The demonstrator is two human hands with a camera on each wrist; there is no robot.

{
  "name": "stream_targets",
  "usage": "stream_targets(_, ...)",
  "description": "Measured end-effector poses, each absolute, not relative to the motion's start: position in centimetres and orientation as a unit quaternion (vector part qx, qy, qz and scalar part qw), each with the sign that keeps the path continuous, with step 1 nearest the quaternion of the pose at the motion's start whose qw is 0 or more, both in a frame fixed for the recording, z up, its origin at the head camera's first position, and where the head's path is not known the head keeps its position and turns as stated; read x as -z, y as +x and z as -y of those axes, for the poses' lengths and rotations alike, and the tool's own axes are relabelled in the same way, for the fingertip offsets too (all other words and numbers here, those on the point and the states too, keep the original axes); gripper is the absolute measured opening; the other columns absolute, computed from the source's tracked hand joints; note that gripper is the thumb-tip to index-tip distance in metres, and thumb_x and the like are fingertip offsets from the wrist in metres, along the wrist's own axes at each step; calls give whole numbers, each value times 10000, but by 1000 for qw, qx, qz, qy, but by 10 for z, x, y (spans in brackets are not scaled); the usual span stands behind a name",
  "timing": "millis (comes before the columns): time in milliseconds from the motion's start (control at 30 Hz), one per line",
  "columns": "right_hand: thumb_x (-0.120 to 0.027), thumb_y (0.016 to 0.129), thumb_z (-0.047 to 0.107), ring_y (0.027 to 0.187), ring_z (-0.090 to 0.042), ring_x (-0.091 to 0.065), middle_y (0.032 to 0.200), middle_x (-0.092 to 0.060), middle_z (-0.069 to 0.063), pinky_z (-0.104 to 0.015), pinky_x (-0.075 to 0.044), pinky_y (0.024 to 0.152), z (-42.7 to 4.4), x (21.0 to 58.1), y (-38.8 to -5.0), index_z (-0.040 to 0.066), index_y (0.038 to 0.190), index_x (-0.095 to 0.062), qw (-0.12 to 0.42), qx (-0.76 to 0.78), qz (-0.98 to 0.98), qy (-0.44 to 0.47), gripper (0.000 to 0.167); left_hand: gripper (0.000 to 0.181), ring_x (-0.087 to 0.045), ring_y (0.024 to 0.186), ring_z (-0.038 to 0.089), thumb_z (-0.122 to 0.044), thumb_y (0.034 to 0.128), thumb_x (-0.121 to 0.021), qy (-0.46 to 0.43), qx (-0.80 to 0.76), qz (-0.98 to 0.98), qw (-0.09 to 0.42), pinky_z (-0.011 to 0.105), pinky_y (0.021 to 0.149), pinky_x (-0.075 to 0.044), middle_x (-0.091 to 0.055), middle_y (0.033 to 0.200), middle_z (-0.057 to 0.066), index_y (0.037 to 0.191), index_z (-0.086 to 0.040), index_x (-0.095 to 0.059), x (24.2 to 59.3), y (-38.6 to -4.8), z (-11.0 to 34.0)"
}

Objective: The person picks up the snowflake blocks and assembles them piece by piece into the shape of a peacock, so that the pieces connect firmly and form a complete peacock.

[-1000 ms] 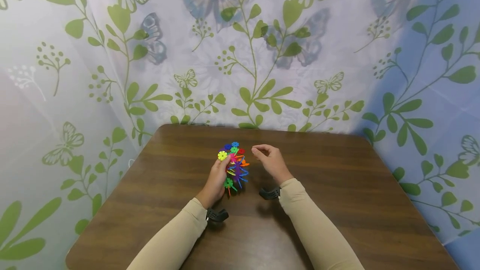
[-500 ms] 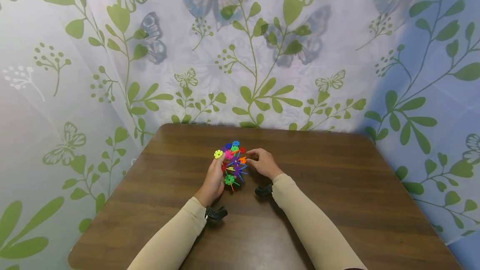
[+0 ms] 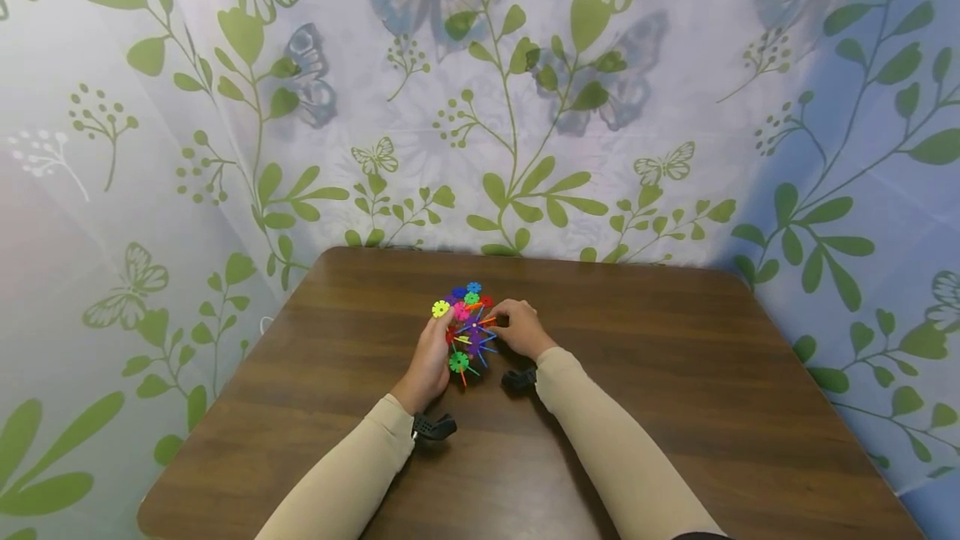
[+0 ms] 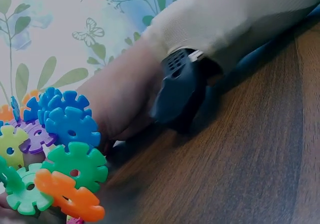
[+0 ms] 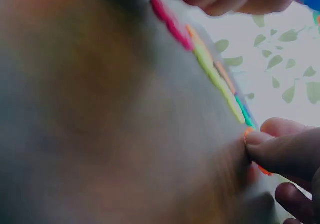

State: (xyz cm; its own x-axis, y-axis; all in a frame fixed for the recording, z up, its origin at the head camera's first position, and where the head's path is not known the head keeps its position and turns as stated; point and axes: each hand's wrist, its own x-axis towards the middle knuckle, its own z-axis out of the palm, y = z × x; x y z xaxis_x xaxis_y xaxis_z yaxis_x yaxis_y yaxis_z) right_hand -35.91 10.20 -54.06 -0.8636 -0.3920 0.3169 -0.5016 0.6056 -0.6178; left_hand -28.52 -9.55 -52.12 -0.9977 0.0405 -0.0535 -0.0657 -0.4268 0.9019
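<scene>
A many-coloured cluster of joined notched plastic discs [image 3: 474, 345] is held above the brown table by the left hand [image 3: 429, 361], whose thumb lies near a yellow disc [image 3: 440, 308] and a pink one. At the cluster's right side the right hand [image 3: 521, 328] has its thumb and fingertips on an orange disc [image 5: 265, 171], pinched in the right wrist view. Blue, green and orange discs [image 4: 70, 196] fill the lower left of the left wrist view; the left fingers are mostly hidden behind the cluster.
The brown wooden table [image 3: 675, 407] reaches back to a hanging cloth [image 3: 420, 107] printed with green leaves and butterflies. Each wrist wears a black strap device, one on the left [image 3: 435, 427] and one on the right [image 3: 518, 381].
The right hand has moved left, from beside the cluster to its orange disc, and now pinches it. The left hand has turned the cluster slightly while keeping its grip.
</scene>
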Motion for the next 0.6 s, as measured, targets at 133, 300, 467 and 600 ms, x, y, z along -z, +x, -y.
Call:
stream_targets(133,-853,907,66,982,-251,-635,1074,-647,-26,-432,-536,930,-108,542,-348,96,955,-790,78,-399,882,238,84,435,-451,1317,292,-384,1132,-490,-14,-833,-552,16,455,1143,-354,-539,1363,152,1361,-14,-491,521,-285,94)
stream_targets(300,-851,910,70,963,-195,-652,1091,-649,8,-372,-571,882,-119,543,-334,117,993,-821,75,-437,867,228,99,426,-385,1335,299,-399,1114,-537,-13,-825,-565,5,485,1170,-284,-482,1360,143,1292,-13,-508,522,-284,93)
stream_targets(467,-834,918,50,981,-225,-675,1145,-686,-32,-378,-578,872,-132,539,-327,58,1068,-819,69,-498,837,216,151,402,-538,1133,253,-414,1101,-569,-3,-819,-574,9,389,999,-468,-564,1248,150,1229,-36,-524,524,-282,92)
stream_targets(600,-779,958,21,1097,-292,-661,1220,-691,-108,-369,-565,926,-140,532,-325,-13,1140,-791,44,-573,795,194,186,396,-608,1018,220,-421,1085,-600,-2,-816,-578,8,335,875,-536,-626,1191,156,1209,-47,-560,523,-281,91)
